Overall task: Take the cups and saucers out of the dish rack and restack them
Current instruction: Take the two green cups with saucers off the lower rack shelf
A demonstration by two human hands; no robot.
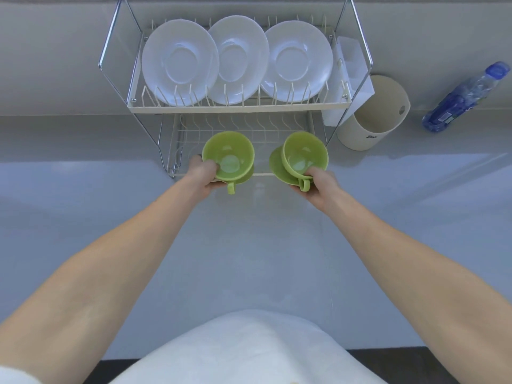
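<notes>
Left grip point(203, 176) pinches one green cup point(228, 156) plus saucer point(245, 179), right grip point(321, 187) the other cup point(304, 153), dish rack point(238, 110) just beyond both grips; slick, chippable ceramic, so I'd keep fingers underneath.

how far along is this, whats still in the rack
Early. Nothing restacked on the counter yet. In hand: left hand grips left green cup and left green saucer, right hand grips right green cup and right green saucer, at the dish rack lower tier. Left: three white saucers upright in the upper tier.
</notes>
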